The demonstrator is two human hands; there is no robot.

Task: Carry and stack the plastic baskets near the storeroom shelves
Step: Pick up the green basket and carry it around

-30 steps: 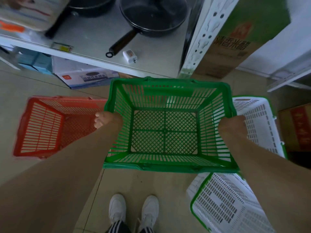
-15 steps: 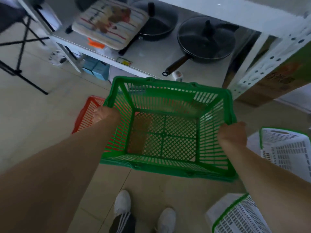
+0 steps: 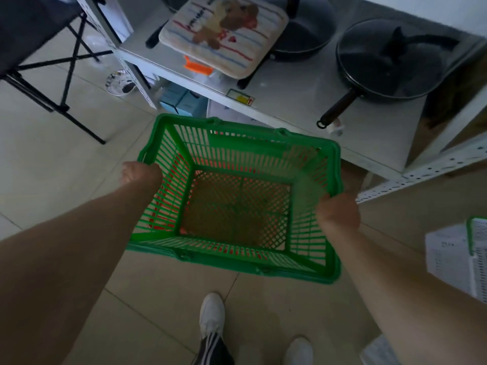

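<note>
Held basket (image 3: 237, 196): centre of view, between the two hands, over the floor (image 3: 66, 167).
Left hand (image 3: 139, 172): on the held basket's left rim.
Right hand (image 3: 337, 212): on its right rim.
Second basket (image 3: 172, 164): directly under the held basket, showing through its slats.
Shelf (image 3: 290, 101): beyond the baskets, far side.
Cushion (image 3: 224, 35): on the shelf, far left, lying partly on a pan (image 3: 303, 35).
Lidded pan (image 3: 387, 59): on the shelf, right of the cushion.
Third basket (image 3: 478, 259): right edge, on the floor.
Shoes (image 3: 210, 316): near, below the held basket.
</note>
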